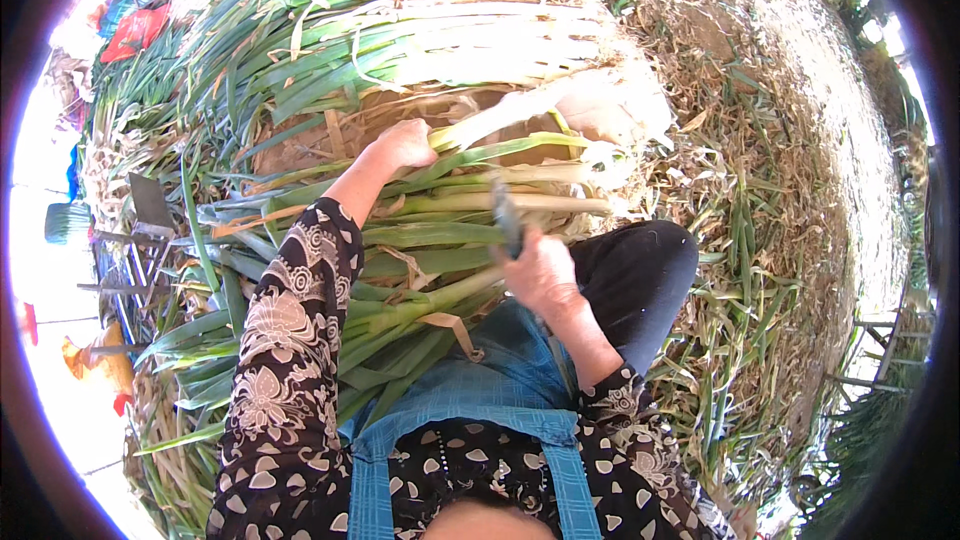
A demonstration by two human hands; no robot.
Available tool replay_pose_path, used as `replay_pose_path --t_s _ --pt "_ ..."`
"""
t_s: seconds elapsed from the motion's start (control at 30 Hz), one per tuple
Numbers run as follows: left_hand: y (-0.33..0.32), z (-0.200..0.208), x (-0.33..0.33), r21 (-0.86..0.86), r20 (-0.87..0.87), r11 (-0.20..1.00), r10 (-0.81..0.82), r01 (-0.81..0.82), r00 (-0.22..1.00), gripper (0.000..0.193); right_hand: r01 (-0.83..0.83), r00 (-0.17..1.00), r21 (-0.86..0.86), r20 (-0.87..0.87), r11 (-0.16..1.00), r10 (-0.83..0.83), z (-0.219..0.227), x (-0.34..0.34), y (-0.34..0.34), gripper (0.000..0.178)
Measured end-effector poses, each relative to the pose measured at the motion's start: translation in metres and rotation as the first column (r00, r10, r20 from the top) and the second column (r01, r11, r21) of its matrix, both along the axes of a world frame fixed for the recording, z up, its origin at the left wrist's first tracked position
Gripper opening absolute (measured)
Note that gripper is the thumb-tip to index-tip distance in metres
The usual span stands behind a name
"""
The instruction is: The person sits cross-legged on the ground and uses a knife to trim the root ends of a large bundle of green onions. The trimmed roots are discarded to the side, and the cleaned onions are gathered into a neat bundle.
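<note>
My left hand (405,143) is closed round a leek (500,118), whose pale stem slants up to the right into strong glare. My right hand (541,272) grips a knife (507,216); its grey blade is blurred and points up and away over the stems. Its handle is hidden in my fingers. More leeks (430,235) lie side by side below and between my hands, green leaves to the left and pale stems to the right. Dry brown leaf strips cling to some of them.
Beyond my hands lies a large heap of leeks (330,35). Dry husks and leaf scraps (740,200) cover the ground on the right. At the left are a metal frame (150,260), a red bag (135,32) and an orange item (105,365). My bent knee (650,265) sits beside my right hand.
</note>
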State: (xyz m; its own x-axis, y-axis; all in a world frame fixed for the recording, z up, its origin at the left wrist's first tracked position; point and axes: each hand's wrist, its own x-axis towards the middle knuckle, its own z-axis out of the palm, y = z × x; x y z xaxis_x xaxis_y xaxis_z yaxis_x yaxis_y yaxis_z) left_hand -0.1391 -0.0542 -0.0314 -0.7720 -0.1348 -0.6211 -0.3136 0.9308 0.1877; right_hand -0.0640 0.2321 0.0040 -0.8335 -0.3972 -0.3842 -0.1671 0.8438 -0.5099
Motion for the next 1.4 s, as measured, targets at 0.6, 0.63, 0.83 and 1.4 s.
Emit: replay_pose_path --t_s 0.6,0.63,0.83,1.4 --pt "-0.026 0.017 -0.006 0.058 -0.176 0.987 -0.139 0.151 0.975 0.049 -0.015 0.999 -0.079 -0.032 0.997 0.013 0.003 -0.031 0.011 0.049" --pt "-0.027 0.022 0.0 0.101 -0.135 0.987 -0.11 0.125 0.985 0.05 0.089 0.99 -0.07 -0.102 0.994 -0.096 0.004 -0.032 0.012 0.048" --pt "-0.021 0.026 0.046 0.123 0.116 0.99 -0.085 0.07 0.99 0.065 0.158 0.987 0.02 -0.025 0.987 -0.158 -0.004 -0.038 0.022 0.039" --pt "-0.011 0.024 0.13 -0.422 -0.649 0.906 -0.302 -0.001 0.698 0.024 0.291 0.955 -0.008 0.061 0.957 -0.29 -0.013 -0.027 0.038 0.038"
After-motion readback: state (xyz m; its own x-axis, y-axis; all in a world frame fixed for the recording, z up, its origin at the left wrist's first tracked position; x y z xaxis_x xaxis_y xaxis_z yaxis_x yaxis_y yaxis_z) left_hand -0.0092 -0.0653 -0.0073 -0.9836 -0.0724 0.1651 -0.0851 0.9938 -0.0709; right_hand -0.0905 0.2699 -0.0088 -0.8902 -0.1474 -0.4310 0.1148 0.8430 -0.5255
